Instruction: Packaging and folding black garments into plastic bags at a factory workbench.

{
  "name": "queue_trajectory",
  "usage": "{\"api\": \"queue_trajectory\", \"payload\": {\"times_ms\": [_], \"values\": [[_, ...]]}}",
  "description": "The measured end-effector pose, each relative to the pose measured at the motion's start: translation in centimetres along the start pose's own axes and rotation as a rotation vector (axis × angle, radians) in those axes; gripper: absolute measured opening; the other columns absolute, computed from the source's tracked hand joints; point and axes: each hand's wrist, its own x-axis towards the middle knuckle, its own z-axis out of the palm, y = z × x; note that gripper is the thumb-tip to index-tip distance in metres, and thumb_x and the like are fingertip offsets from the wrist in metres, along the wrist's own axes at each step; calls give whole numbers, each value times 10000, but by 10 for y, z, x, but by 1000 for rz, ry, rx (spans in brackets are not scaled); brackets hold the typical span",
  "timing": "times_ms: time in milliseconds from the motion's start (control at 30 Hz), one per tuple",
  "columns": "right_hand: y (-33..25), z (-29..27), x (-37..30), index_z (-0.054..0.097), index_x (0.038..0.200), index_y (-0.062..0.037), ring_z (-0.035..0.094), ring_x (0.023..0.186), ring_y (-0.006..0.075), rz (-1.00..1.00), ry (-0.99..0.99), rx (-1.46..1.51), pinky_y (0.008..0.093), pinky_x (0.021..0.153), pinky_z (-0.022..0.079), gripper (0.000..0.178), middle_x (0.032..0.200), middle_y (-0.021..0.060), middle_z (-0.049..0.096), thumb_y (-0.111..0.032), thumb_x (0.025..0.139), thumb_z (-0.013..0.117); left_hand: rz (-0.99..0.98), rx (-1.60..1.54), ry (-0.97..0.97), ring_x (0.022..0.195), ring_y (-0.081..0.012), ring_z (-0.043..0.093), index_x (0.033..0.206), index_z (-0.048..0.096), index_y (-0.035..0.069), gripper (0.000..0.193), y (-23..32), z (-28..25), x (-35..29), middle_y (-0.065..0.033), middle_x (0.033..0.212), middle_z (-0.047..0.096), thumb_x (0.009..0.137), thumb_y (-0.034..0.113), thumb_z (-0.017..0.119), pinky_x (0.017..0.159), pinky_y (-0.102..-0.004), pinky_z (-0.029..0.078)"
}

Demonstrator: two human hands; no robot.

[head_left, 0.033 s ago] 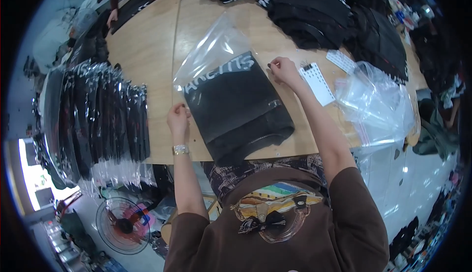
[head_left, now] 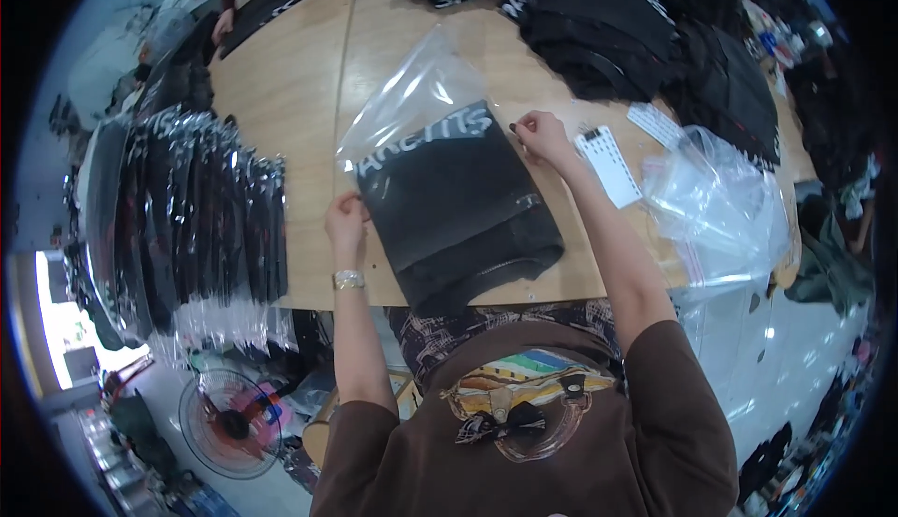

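Observation:
A folded black garment [head_left: 444, 204] with white lettering lies askew on the wooden table in front of me. Most of it is inside a clear plastic bag [head_left: 407, 96], whose bare end reaches past the lettering toward the far side. At the near end, dark fabric with a curved seam hangs by the table edge. My left hand [head_left: 346, 222] is closed in a pinch at the bag's left edge. Opposite, my right hand [head_left: 543, 138] pinches the bag's right edge with its fingers curled. The thin film between the fingertips is hard to make out.
Bagged black garments [head_left: 192, 218] stand in a row at left. White cards [head_left: 613, 171] and loose clear bags [head_left: 720, 204] lie at right. Black clothes [head_left: 599, 31] are piled at far right. Another person's hand [head_left: 223, 26] touches dark cloth at far left. A fan [head_left: 231, 423] stands below.
The whole view has shifted slightly, so things appear a little farther right and lower. Both hands keep nearly the same place beside the bag.

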Motion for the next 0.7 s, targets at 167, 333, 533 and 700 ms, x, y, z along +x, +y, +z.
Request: {"api": "queue_trajectory", "payload": {"times_ms": [167,333,533,700], "values": [[-2,4,11,649,778,-34,642,697,282,-18,-54,-174,363,662,498,186,710,145,645,-194,750,558,-115,-83,-48,519,-82,540,955,615,-21,181,-18,11,13,-53,707,626,819,97,599,452,-212,425],[2,-12,-26,631,757,-18,633,668,285,90,-59,-202,363,628,491,198,690,160,628,-199,763,552,-161,-88,-145,470,-77,530,912,628,-34,174,-11,-2,-12,-48,667,629,832,115,588,429,-208,417],[15,-26,-136,567,801,-15,589,660,326,99,-19,-278,414,577,441,176,655,163,579,-186,830,535,-280,-10,-319,467,-79,533,941,610,-36,167,-17,-29,-92,-43,665,610,858,94,545,413,-212,416],[6,-11,-197,507,870,-15,556,649,383,-22,194,-396,444,562,421,134,679,183,556,-146,864,484,-226,-151,-260,474,-89,547,922,581,-27,153,-21,-20,-147,-31,655,590,878,106,520,409,-221,418]]}}
